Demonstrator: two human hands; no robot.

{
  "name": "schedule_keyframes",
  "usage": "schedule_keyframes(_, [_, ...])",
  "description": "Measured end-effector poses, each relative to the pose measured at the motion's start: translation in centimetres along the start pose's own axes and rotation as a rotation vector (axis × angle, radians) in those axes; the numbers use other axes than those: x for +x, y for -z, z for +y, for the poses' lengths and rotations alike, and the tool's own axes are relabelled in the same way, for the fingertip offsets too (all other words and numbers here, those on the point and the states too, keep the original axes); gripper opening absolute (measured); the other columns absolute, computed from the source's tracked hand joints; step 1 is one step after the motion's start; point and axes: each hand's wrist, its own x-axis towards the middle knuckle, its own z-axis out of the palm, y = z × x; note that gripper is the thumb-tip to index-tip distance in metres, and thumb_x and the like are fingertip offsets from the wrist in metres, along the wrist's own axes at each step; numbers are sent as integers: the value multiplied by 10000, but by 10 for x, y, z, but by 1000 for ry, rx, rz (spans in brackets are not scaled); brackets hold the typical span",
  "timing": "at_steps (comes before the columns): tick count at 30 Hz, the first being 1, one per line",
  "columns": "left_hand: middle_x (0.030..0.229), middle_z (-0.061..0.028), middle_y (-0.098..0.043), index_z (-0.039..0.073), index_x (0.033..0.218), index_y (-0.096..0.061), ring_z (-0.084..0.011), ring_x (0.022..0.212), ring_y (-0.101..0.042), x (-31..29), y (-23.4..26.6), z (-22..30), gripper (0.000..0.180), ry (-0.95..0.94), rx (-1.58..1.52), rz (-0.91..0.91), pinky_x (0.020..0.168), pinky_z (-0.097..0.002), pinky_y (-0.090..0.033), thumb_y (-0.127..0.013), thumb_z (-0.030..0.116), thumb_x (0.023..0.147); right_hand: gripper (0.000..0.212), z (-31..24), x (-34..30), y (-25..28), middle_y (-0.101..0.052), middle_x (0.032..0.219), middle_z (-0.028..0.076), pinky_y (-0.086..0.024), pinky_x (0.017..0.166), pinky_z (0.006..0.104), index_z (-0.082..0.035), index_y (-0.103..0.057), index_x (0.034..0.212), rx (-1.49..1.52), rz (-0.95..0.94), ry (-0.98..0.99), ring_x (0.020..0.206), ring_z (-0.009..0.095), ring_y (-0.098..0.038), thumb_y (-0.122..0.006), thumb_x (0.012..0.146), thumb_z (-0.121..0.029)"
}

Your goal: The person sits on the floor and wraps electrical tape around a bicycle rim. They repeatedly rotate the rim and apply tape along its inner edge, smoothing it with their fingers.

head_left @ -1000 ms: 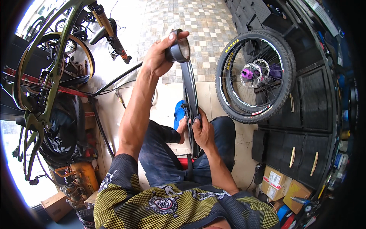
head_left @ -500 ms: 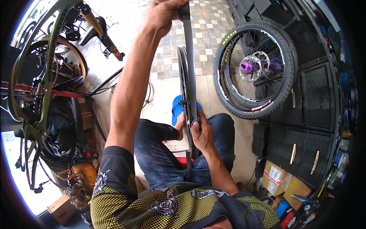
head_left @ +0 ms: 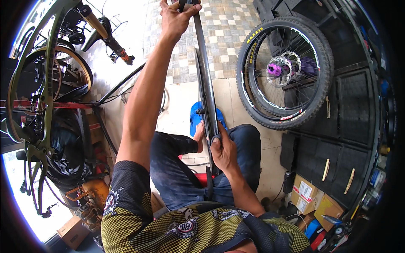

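Black strip (head_left: 199,31) runs taut along the wheel rim (head_left: 213,165) from a roll (head_left: 188,5) clasped in the left hand (head_left: 175,20) beyond it; laying appears under way, the right hand (head_left: 225,154) grips the rim's near side, and I judge the next move needs centred tension.

The head view comes from the left of 2 wide fisheye cameras worn side by side on the person's head. It looks steeply down and slightly forward, upright and unmirrored. Nearest the lens, a yellow-and-black checked fabric jersey (head_left: 139,225) spreads across 6 o'clock. The right grip (head_left: 224,155) lies just off centre toward 5 o'clock; the left grip (head_left: 175,20) is farther out near 12 o'clock, by the upper edge. The wide field also reaches an olive-green tubular bicycle frame (head_left: 49,69) at 10 o'clock and black panelled cabinets (head_left: 354,114) at 3 o'clock, bowing toward the dark rim.
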Motion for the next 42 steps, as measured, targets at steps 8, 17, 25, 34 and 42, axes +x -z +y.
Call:
schedule_keyframes(8, [1701,-312,-257,120,1036,-871,-355,1652,-50,-3,-11,-17,372,65,8,-78,1251,-587,-356,-910,441,852,581,-1,0,0,-757,1095,245,-615,754,436,-17,-441,1602,4,-2,-7,841,395,-774,-475,1110,-326])
schedule_keyframes(17, [1735,-279,-124,119,1064,-866,-391,1631,-73,-16,-19,-51,393,159,12,-101,1218,-609,-395,-900,451,857,572,-5,2,1,-762,1044,218,-605,738,441,-25,-465,1592,18,-7,-13,826,399,-764,-481,1113,-337])
schedule_keyframes(25, [1753,-263,-45,58,1007,-860,-508,1546,-119,-29,-29,-51,450,198,54,-138,1205,-661,-321,-899,475,843,584,1,-1,1,-749,1139,246,-601,728,445,-35,-451,1609,-8,-1,8,839,424,-753,-486,1107,-331])
schedule_keyframes(34, [1753,-288,-48,126,1006,-873,-536,1539,-98,-45,-41,-70,407,228,78,-159,1208,-664,-288,-901,483,813,581,-1,0,1,-738,1197,258,-601,724,462,-36,-459,1606,0,-8,-11,843,438,-751,-487,1103,-326])
schedule_keyframes(42, [1751,-287,-68,172,1021,-877,-524,1546,-101,-55,-45,-74,383,270,92,-187,1224,-649,-257,-889,496,815,582,-1,2,3,-746,1178,251,-605,709,462,-61,-453,1617,-13,-2,-16,822,436,-749,-498,1096,-317])
